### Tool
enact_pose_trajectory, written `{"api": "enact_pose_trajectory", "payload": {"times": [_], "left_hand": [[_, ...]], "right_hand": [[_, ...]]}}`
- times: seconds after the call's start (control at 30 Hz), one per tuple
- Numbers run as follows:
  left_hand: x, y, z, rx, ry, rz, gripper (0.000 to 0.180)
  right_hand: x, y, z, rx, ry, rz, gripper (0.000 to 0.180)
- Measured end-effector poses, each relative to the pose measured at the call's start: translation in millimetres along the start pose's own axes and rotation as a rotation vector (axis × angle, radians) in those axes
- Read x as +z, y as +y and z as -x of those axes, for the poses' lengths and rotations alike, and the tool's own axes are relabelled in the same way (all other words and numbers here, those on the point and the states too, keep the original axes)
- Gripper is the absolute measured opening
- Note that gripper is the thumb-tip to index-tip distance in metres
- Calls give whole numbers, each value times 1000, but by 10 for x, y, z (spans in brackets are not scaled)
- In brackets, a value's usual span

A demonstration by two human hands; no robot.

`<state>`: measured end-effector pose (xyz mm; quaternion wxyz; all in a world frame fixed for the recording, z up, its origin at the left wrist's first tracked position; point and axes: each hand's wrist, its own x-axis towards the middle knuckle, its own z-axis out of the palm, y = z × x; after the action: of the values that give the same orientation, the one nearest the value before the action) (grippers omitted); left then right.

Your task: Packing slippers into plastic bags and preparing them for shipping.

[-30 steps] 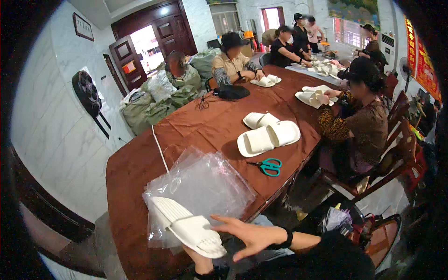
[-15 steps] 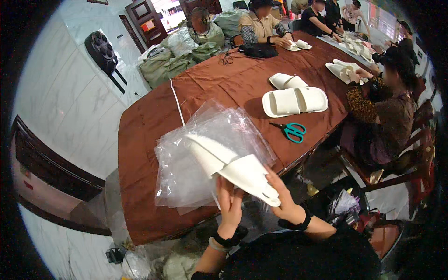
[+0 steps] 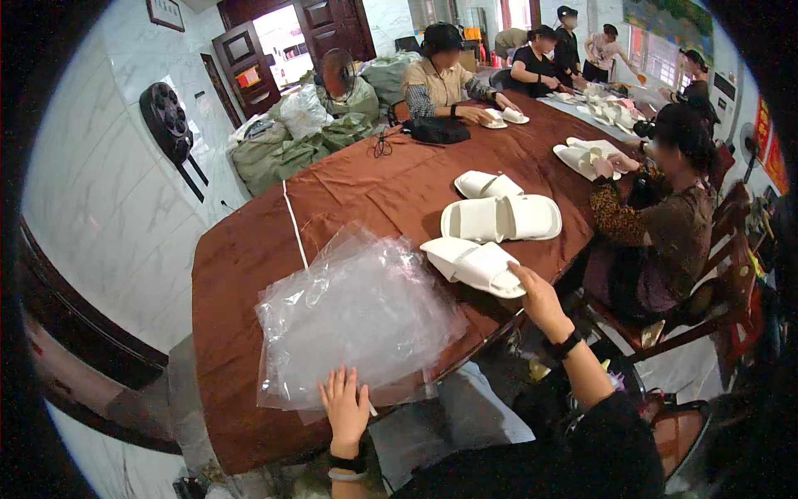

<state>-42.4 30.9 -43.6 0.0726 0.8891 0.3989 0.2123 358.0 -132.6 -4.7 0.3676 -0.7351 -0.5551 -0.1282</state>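
Observation:
My right hand [image 3: 542, 301] grips the near end of a white slipper [image 3: 474, 264], low over the brown-covered table or resting on it; which, I cannot tell. Just beyond it lie more white slippers [image 3: 501, 218], one with its broad strap facing up. My left hand [image 3: 345, 409] is open, fingers spread, its fingertips on the near edge of a loose stack of clear plastic bags [image 3: 357, 312]. Beside that hand a small white strip pokes out at the table edge. The teal-handled scissors are hidden from sight.
A white cord [image 3: 295, 223] runs across the brown tablecloth [image 3: 229, 333]. Co-workers handle white slippers on the far side and at the right, one beside a wooden chair [image 3: 706, 291]. A black bag [image 3: 436, 130] lies at the far edge, near green sacks [image 3: 274, 154].
The slipper, held in both hands over the plastic bags, has moved right beside the other slippers, covering the scissors' spot. My left hand has let go and come down to the bags.

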Motion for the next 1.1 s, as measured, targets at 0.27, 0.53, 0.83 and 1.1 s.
{"api": "enact_pose_trajectory", "payload": {"times": [0.27,0.53,0.83,1.1], "left_hand": [[119,37,-35,27,66,-55,42],[124,79,-65,13,120,-74,40],[121,-23,142,-32,116,-76,41],[-3,-67,174,25,234,97,32]], "right_hand": [[108,1221,-694,127,29,284,48],[207,1923,-1417,335,-183,573,61],[591,1211,-1418,328,-370,553,74],[689,-489,-762,-307,-486,-35,77]]}}
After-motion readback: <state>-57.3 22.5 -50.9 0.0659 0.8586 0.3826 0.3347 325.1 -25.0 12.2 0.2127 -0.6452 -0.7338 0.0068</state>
